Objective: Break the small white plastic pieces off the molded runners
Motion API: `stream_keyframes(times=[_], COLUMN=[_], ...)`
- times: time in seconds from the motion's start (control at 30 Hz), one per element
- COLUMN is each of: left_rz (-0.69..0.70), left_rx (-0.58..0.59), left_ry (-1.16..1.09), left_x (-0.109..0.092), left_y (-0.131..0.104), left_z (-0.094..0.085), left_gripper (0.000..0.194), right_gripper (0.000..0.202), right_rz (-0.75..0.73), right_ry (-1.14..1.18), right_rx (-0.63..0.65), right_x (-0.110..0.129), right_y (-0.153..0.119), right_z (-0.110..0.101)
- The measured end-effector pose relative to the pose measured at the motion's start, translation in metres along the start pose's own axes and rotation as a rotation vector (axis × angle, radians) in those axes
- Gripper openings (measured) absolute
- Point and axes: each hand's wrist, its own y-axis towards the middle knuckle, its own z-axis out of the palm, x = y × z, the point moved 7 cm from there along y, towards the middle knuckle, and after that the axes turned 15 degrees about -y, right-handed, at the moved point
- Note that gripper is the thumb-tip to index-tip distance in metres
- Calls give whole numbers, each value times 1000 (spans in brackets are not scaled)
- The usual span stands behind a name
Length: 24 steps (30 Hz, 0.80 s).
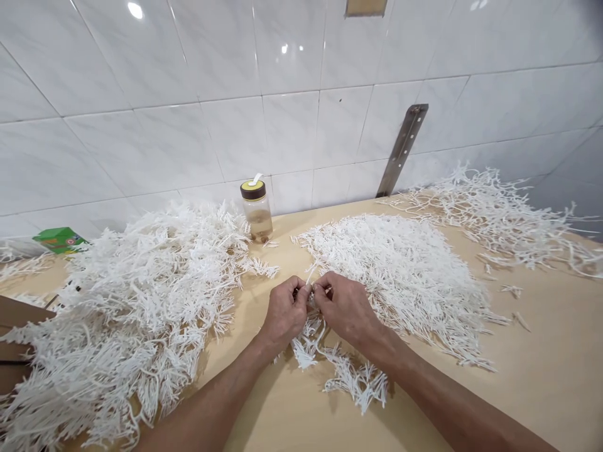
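Observation:
My left hand [286, 312] and my right hand [347, 306] meet above the middle of the table, fingertips almost touching. Both are closed in a pinch on a thin white strand [311, 274], whose tip sticks up between them. Below the hands, white branched sprigs [362, 382] hang or lie; their link to the pinched strand is partly hidden. A tall heap of similar white branched sprigs [141, 307] spreads to my left. Just beyond my right hand lies a flatter pile of short white sprigs [400, 263].
A clear jar with a dark and yellow lid [257, 210] stands near the tiled wall. Longer white strands [499, 216] lie at the far right. A metal bracket [402, 150] leans by the wall. A green packet [59, 240] and brown cardboard [19, 314] are left.

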Motion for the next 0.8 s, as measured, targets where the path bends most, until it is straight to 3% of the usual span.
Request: stream_keyframes(times=[0.07, 0.13, 0.3, 0.47, 0.67, 0.8], left_rz=[-2, -12, -116, -167, -188, -198], left_rx=[2, -1, 38, 49, 16, -7], left_ry=[-18, -47, -175, -239, -278, -263], left_x=[2, 4, 10, 8, 2, 3], left_y=[0, 0, 1, 2, 2, 3], left_z=[-1, -2, 0, 1, -1, -4], left_gripper=[24, 24, 31, 34, 34, 33], right_gripper=[18, 20, 12, 12, 10, 11], right_rz=[-128, -159, 20, 28, -99, -187], right_ry=[-142, -206, -68, -1, 87, 146], right_rx=[-48, -53, -142, -197, -219, -112], right_x=[7, 4, -27, -38, -22, -5], right_y=[-1, 1, 11, 13, 5, -1], right_z=[-1, -1, -13, -18, -18, -9])
